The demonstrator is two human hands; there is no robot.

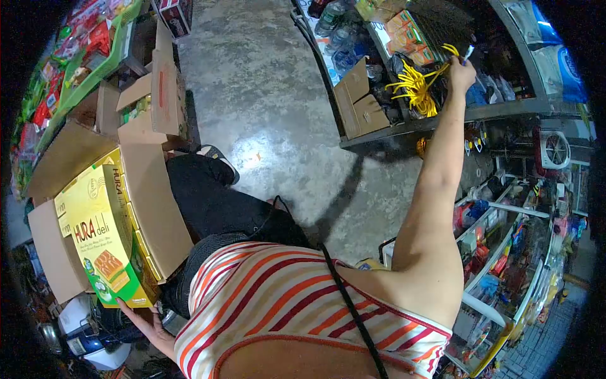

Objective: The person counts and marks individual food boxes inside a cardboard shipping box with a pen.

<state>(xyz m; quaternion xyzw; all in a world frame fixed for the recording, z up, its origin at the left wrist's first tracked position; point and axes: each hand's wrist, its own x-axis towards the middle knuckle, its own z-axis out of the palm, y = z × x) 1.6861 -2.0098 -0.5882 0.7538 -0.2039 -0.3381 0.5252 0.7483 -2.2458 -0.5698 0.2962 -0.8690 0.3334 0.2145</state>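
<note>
My left hand (150,326) grips the lower edge of a yellow and green HURA deli cake box (95,237). That box sits tilted in an open cardboard carton (154,208) with more yellow boxes beside it. My right arm reaches far out to a shelf, where my right hand (463,76) is closed on a strand of yellow cord (449,49). The rest of the cord hangs in a loose bundle (416,91) left of the hand. A small white tip (469,52) sticks up past my fingers; what it belongs to is hidden.
A second open carton (151,104) stands behind the first, near a green tray (95,66) of packaged goods. The shelf (442,117) holds plastic bottles (341,41) and a cut-down box (363,110). Right, a glass display case (505,240) holds small packets. Concrete floor (265,82) lies between.
</note>
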